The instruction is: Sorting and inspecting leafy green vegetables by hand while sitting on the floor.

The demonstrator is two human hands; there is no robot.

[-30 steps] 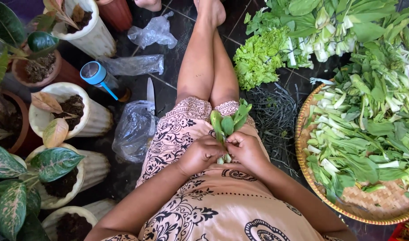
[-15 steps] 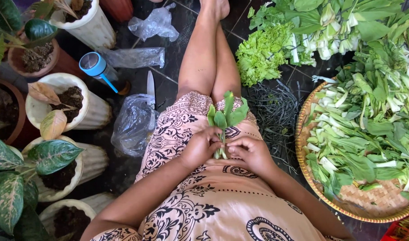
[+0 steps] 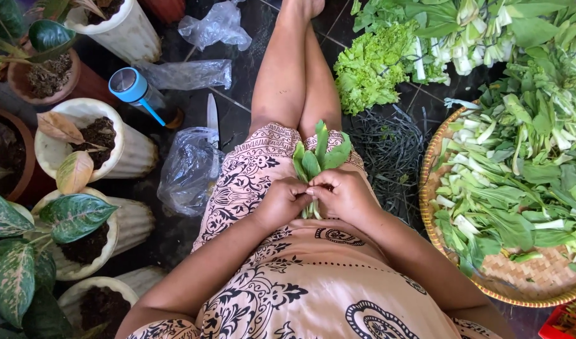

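**Leafy greens being held over the lap on a dark tiled floor**

A dark tiled floor (image 3: 237, 107) is spreading out under a seated person whose legs are stretching toward the far side. Both hands are meeting over the lap: the left hand (image 3: 286, 202) and the right hand (image 3: 345, 196) are each closing around the stalks of a small bunch of greens (image 3: 318, 157), whose leaves are fanning up toward the knees.

The bunch is looking light, soft and limp; the leaves would likely bruise or tear easily, while the pale stalks seem firmer, so the lower stems, where the fingers are already pinching, seem the best place to hold it.

Just left of the lap a crumpled clear plastic bag (image 3: 190, 169) is lying, with a knife (image 3: 212, 116) pointing away beside it and a bottle with a blue cap (image 3: 137, 88) lying farther left. Potted plants (image 3: 80, 213) are crowding the left edge. On the right a woven tray (image 3: 532, 276) is holding a heap of cut greens, and more lettuce (image 3: 369, 66) is piling up at the far right. The knife blade is lying near the left elbow's path, and the tray rim is sitting close to the right arm.
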